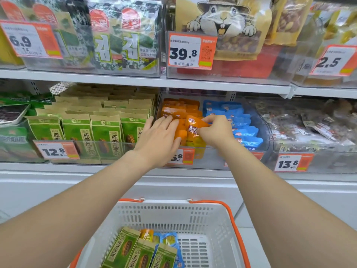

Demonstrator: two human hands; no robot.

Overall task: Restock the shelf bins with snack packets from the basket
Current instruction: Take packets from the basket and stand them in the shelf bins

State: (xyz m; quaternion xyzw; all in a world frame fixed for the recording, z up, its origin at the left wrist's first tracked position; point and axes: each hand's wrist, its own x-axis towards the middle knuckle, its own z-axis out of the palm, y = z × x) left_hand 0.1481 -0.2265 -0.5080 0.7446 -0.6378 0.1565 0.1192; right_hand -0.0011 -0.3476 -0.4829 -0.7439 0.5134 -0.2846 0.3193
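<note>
Shelf bin (212,160) of orange packets (180,109): left fingers (164,121) flat atop them, right fingers (213,119) pinching one.

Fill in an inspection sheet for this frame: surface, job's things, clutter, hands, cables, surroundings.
Surface: white shelf carrying clear bins.
Job's things: orange packets stacked in their bin; basket below holds green packs, blue and orange ones.
Clutter: nothing seen.
Hands: left hand flat on the orange packets; right hand pinches one orange packet.
Cables: nothing seen.
Surroundings: blue packets to the right, price tags.
</note>
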